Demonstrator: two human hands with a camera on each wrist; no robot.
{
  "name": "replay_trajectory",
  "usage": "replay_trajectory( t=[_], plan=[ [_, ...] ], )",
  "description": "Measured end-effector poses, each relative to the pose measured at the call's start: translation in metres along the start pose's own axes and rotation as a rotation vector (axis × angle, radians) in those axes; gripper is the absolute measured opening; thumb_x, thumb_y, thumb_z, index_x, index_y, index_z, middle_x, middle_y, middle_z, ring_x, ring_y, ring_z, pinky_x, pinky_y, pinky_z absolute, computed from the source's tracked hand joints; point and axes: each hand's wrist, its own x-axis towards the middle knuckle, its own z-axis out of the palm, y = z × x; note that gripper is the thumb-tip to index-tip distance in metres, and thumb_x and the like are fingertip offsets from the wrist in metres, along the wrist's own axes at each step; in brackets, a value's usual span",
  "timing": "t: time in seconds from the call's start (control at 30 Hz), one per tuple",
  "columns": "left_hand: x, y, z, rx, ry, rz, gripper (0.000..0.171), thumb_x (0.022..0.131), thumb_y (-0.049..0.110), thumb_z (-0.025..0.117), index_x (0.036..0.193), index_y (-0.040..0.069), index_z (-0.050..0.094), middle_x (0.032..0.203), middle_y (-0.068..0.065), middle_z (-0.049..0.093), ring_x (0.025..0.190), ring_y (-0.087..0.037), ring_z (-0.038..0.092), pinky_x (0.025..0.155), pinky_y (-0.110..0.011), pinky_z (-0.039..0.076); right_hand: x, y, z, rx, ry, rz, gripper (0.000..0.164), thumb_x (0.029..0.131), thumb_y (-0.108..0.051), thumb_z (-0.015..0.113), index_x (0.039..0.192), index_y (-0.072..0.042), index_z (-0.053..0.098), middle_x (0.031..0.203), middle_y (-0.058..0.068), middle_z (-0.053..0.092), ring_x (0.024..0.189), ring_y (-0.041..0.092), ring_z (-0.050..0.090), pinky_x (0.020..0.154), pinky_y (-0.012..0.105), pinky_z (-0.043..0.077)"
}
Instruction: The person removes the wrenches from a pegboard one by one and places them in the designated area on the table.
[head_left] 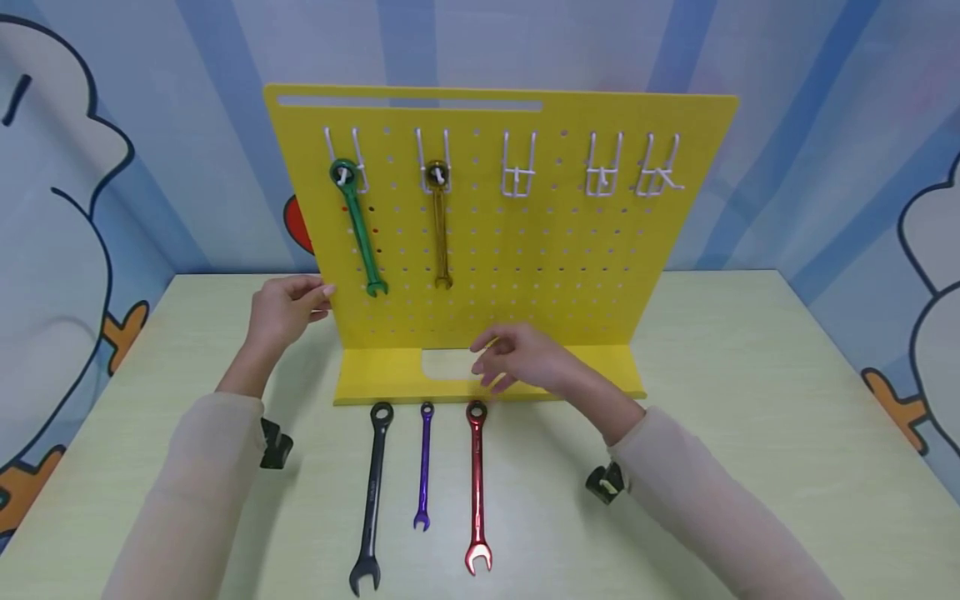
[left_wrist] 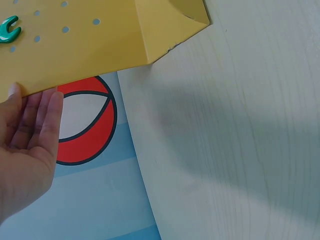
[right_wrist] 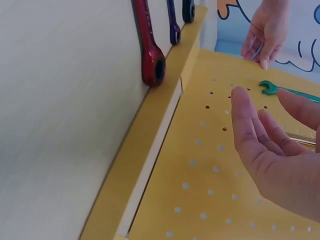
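Mid-hanging, I judge: my left hand [head_left: 285, 310] pinches the board [head_left: 502, 218], my right hand [head_left: 523, 357], loose and empty, needs the red wrench [head_left: 477, 485] before it.

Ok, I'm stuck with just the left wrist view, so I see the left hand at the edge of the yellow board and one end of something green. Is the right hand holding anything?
Observer: No, the right hand is empty, in front of the lower part of the yellow pegboard.
Operator: Does anything hang beside the green wrench?
Observer: Yes, a gold wrench hangs to its right, as the head view shows it.
Operator: And what's lying on the table?
Observer: Three more wrenches in front of the board: a black wrench, a purple wrench and a red wrench.
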Motion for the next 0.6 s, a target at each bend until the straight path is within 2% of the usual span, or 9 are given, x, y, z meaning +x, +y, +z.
replay_trajectory(
  t=[0.17,0.33,0.6],
  plan=[
    [-0.002,0.002,-0.001,-0.010,0.000,0.001,0.053,0.074,0.059,0.055,0.111,0.022,0.064,0.098,0.005,0.062,0.082,-0.010,0.062,0.068,-0.024,0.054,0.004,-0.007,-0.006,0.005,0.015,-0.047,0.028,0.090,0.001,0.055,0.117,0.005,0.050,0.100,0.020,0.060,0.093,0.038,0.058,0.082,0.049,0.049],
    [-0.001,0.001,-0.001,-0.004,0.000,-0.001,0.054,0.074,0.060,0.054,0.111,0.022,0.064,0.098,0.006,0.062,0.081,-0.010,0.062,0.068,-0.024,0.054,0.007,-0.014,-0.011,-0.022,0.025,-0.108,0.034,0.089,0.001,0.055,0.122,0.006,0.047,0.104,0.019,0.059,0.092,0.028,0.060,0.080,0.043,0.052],
    [-0.002,0.002,-0.001,-0.012,0.002,0.000,0.054,0.074,0.060,0.055,0.111,0.022,0.064,0.098,0.005,0.062,0.082,-0.011,0.062,0.068,-0.024,0.054,0.010,-0.034,-0.016,-0.015,0.042,-0.169,0.043,0.089,0.000,0.056,0.129,0.003,0.042,0.120,0.023,0.050,0.102,0.032,0.056,0.082,0.035,0.051]
  ],
)
